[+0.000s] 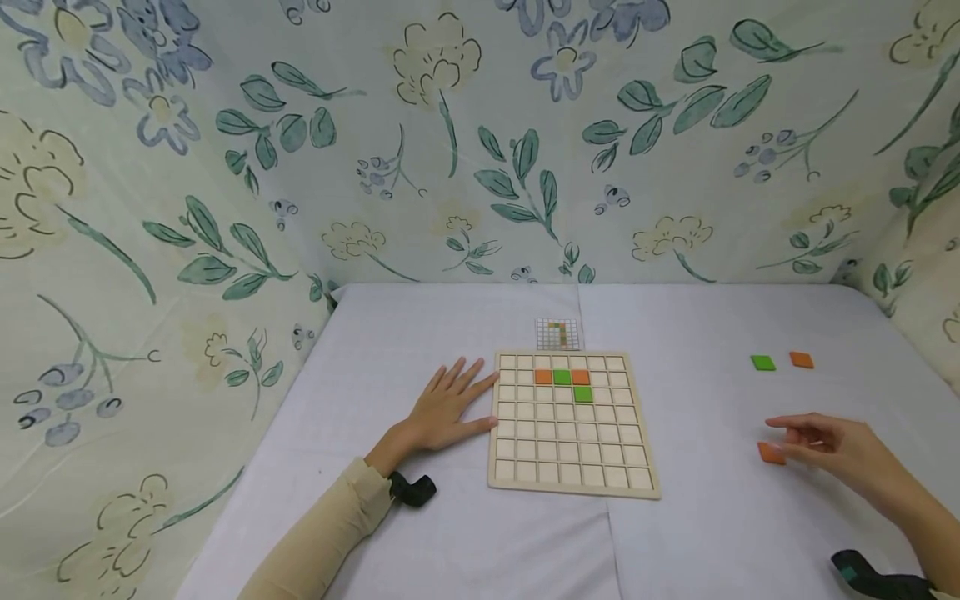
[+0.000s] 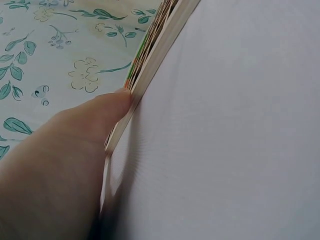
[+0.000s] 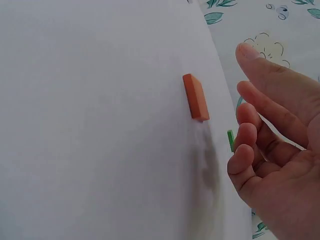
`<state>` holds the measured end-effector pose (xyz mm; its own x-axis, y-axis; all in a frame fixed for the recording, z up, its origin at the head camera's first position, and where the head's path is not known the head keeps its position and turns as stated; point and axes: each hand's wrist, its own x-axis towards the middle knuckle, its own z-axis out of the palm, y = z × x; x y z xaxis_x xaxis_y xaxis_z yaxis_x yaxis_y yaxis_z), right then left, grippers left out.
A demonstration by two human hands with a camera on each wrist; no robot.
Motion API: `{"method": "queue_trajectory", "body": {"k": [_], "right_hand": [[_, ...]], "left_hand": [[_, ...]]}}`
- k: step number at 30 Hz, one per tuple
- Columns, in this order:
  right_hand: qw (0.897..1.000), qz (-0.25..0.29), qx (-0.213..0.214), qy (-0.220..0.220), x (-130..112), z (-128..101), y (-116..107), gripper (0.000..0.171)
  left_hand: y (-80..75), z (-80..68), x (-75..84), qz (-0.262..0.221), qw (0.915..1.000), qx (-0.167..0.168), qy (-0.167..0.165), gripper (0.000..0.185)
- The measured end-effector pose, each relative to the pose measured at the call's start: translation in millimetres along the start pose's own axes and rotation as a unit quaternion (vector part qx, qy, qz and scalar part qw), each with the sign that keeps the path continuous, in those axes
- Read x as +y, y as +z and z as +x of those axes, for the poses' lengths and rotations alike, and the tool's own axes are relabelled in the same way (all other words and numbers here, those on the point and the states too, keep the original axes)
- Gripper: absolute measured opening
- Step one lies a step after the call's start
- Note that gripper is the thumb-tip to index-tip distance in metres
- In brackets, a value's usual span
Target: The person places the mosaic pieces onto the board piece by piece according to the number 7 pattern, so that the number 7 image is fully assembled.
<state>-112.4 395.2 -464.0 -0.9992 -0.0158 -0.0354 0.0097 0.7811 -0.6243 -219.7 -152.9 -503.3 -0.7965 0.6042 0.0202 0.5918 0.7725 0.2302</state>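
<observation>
A wooden grid board [image 1: 524,447] lies flat on the table, holding an orange, a green and an orange tile in one row and a green tile [image 1: 582,394] below the right one. My left hand [image 1: 442,410] lies with fingers spread at its left edge; the left wrist view shows the thumb [image 2: 120,102] against the board's side. On the right, my right hand [image 1: 847,450] hovers by a loose orange tile [image 1: 769,453], fingers loosely bent. In the right wrist view a gap separates the hand from the orange tile [image 3: 196,97].
Farther back on the right lie a loose green tile [image 1: 763,362] and another orange tile [image 1: 802,360]. A small printed grid card [image 1: 557,333] with a coloured pattern sits just behind the board. Floral cloth [image 1: 450,208] hangs behind the white-covered table.
</observation>
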Motion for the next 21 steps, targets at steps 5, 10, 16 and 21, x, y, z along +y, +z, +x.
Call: {"method": "queue_trajectory", "body": {"k": [5, 10, 16, 21], "right_hand": [[1.000, 0.004, -0.002, 0.021, 18.0, -3.0, 2.3, 0.052], [0.999, 0.009, -0.017, 0.035, 29.2, -3.4, 3.8, 0.058], [0.999, -0.013, -0.019, 0.030, 35.0, -1.1, 8.3, 0.055], [0.999, -0.027, -0.019, 0.028, 34.1, 0.1, 8.8, 0.049]], "left_hand": [[-0.4, 0.4, -0.4, -0.001, 1.0000, -0.004, -0.002, 0.081], [-1.0, 0.0, 0.3, -0.002, 1.0000, -0.005, -0.002, 0.081], [-1.6, 0.0, 0.2, -0.003, 1.0000, -0.002, 0.002, 0.081], [-1.9, -0.6, 0.0, -0.004, 1.0000, 0.002, 0.007, 0.081]]}}
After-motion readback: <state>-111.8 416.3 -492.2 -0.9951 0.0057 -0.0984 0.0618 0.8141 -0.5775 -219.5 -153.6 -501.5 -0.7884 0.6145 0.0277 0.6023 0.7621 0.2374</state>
